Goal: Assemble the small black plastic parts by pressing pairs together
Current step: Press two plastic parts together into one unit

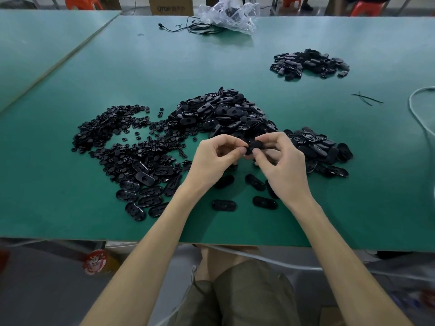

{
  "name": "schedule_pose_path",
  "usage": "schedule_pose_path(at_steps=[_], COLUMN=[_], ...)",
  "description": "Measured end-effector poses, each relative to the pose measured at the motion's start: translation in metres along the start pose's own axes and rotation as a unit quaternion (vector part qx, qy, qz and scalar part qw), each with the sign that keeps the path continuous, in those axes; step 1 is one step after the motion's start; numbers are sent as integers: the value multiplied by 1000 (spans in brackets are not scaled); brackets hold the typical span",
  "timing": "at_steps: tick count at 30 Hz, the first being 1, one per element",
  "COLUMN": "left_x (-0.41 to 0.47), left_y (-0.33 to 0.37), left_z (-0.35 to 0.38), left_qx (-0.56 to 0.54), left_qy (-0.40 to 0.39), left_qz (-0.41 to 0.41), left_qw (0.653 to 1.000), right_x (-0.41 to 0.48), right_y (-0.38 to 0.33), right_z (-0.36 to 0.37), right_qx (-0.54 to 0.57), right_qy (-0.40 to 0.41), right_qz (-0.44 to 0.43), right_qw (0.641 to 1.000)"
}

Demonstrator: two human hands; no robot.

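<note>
Both hands meet over the middle of the green table (306, 208). My left hand (213, 158) and my right hand (280, 161) pinch one black oval plastic part (254, 147) between thumbs and fingertips. A heap of small round black parts (122, 142) lies to the left. A big heap of oval parts (226, 114) sits just behind my hands, and another oval heap (322, 149) lies to the right. Several loose ovals (223, 205) lie under my wrists.
A separate pile of black parts (310, 63) sits at the far right. A clear plastic bag (230, 15) and black cables (200, 28) lie at the far edge. Black ties (367, 98) and a white cord (419, 114) are on the right.
</note>
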State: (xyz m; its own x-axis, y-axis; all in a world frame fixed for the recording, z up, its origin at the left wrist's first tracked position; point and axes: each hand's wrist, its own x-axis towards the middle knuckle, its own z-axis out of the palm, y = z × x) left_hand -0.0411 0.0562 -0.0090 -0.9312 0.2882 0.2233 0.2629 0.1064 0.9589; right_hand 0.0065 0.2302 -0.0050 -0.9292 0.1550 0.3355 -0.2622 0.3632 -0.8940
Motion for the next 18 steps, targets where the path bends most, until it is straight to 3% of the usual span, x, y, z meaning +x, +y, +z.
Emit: schedule_pose_path(at_steps=[18], left_x=[-1], left_y=[2], left_z=[1], left_qx=[22], left_qy=[20], left_qz=[-17], left_qw=[999], right_x=[0], right_y=[2], right_z=[1], right_qx=[-18], right_qy=[9], right_qz=[6], right_qw=[1000])
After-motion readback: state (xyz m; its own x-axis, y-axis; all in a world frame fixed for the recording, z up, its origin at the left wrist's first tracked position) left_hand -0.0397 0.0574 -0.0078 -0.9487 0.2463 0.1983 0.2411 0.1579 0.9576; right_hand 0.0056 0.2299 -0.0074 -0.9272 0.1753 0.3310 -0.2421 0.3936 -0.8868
